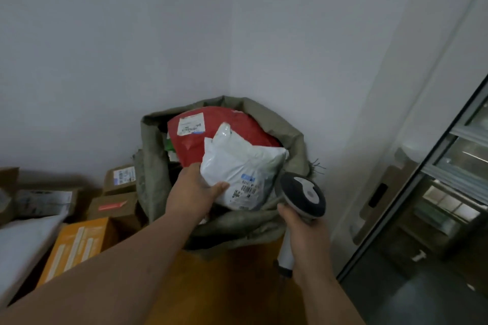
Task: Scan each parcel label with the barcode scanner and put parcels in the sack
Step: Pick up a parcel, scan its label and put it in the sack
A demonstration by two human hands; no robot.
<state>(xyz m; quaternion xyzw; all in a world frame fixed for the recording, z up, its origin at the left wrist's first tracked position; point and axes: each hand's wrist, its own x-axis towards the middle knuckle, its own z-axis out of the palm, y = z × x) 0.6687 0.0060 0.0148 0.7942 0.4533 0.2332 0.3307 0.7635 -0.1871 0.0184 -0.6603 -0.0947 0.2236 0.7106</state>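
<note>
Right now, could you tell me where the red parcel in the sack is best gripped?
Probably by its upper edge beside the label, coming from above with a free hand. The red parcel stands tilted in the sack, its top exposed, while the white parcel covers its lower right part.

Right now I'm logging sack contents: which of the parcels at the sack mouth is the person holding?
The white poly parcel: the left hand grips its near edge over the sack. The red parcel behind it lies untouched.
</note>
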